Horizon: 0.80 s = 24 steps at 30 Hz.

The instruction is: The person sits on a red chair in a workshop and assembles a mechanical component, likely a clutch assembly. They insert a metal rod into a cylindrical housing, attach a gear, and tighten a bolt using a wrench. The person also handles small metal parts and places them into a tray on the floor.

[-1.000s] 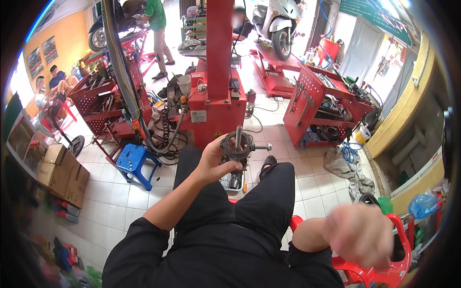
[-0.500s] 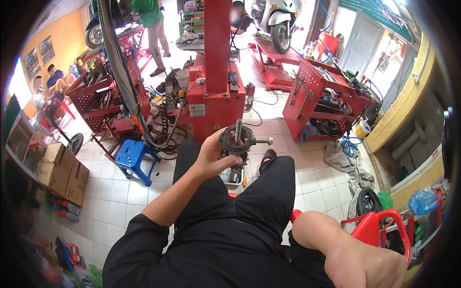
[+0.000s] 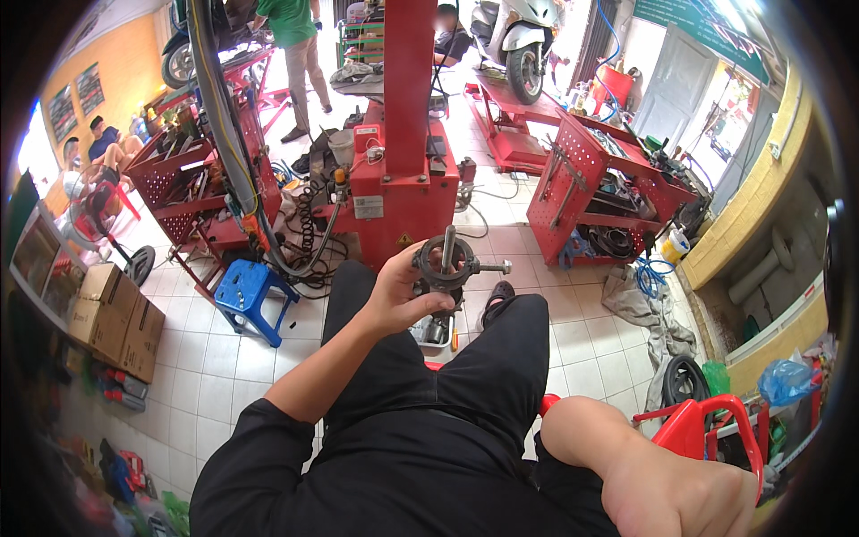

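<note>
Left hand [image 3: 400, 300] still grips metal part [image 3: 445, 267]; right hand [image 3: 676, 488] lower.
</note>
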Each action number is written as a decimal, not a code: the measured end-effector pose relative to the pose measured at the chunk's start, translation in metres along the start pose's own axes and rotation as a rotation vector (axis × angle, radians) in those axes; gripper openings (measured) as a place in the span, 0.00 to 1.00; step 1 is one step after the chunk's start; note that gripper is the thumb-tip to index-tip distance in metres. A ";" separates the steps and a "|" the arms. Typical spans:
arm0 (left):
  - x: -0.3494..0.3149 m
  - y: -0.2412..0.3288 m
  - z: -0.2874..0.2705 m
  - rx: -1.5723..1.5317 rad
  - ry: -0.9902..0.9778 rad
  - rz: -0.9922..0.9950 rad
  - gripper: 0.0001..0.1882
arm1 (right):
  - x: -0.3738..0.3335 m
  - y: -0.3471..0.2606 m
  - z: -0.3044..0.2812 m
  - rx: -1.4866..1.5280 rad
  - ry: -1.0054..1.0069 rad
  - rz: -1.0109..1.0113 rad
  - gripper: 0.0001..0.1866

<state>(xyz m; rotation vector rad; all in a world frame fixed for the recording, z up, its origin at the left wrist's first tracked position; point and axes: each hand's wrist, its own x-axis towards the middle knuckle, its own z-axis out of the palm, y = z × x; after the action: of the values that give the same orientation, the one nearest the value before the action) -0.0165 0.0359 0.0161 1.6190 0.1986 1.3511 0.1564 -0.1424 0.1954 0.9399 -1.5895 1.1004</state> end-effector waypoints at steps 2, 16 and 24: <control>0.000 -0.003 -0.002 0.019 -0.016 0.014 0.28 | -0.001 -0.001 -0.001 0.030 -0.025 0.011 0.11; 0.003 0.003 0.001 0.096 -0.014 0.064 0.23 | -0.001 0.003 -0.003 0.000 -0.035 0.011 0.11; -0.002 0.007 -0.001 0.046 0.021 -0.021 0.23 | 0.002 0.010 -0.006 0.113 -0.014 0.122 0.13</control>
<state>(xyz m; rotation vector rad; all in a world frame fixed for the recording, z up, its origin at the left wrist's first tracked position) -0.0207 0.0317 0.0201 1.6376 0.2603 1.3563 0.1482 -0.1340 0.1964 0.9355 -1.6273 1.2819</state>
